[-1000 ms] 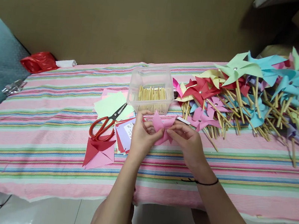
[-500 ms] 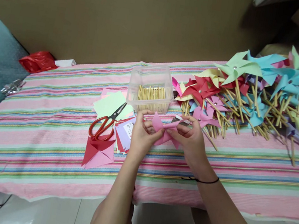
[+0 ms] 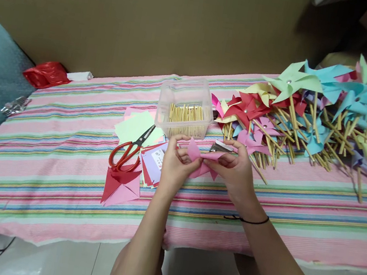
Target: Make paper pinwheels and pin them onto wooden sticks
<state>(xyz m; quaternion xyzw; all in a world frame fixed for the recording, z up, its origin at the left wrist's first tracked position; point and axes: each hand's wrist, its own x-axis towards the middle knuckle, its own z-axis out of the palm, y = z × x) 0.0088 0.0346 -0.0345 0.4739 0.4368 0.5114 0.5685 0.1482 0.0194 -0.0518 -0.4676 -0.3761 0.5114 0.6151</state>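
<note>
Between my two hands is a pink paper pinwheel (image 3: 196, 151), its points folded in toward the middle. My left hand (image 3: 177, 164) pinches it from the left, thumb near the centre. From the other side my right hand (image 3: 234, 169) grips a folded point, thumb and fingers close to the centre too. Just behind my right hand lies a dark metal stapler-like thing (image 3: 218, 147), partly covered by the fingers. To the left of my left hand are a stack of cards (image 3: 151, 162), red-handled scissors (image 3: 129, 150) and cut red and pink paper squares (image 3: 123, 188).
A clear plastic box (image 3: 187, 87) of short wooden sticks (image 3: 187, 114) stands behind my hands. Finished pinwheels (image 3: 296, 83) on sticks pile up at the right. Pale green paper sheets (image 3: 136, 125) lie under the scissors. A red plastic bag (image 3: 46, 75) sits at the far left.
My right hand has turned its folded point of the pink pinwheel further inward and down. More of the dark metal thing behind shows now.
</note>
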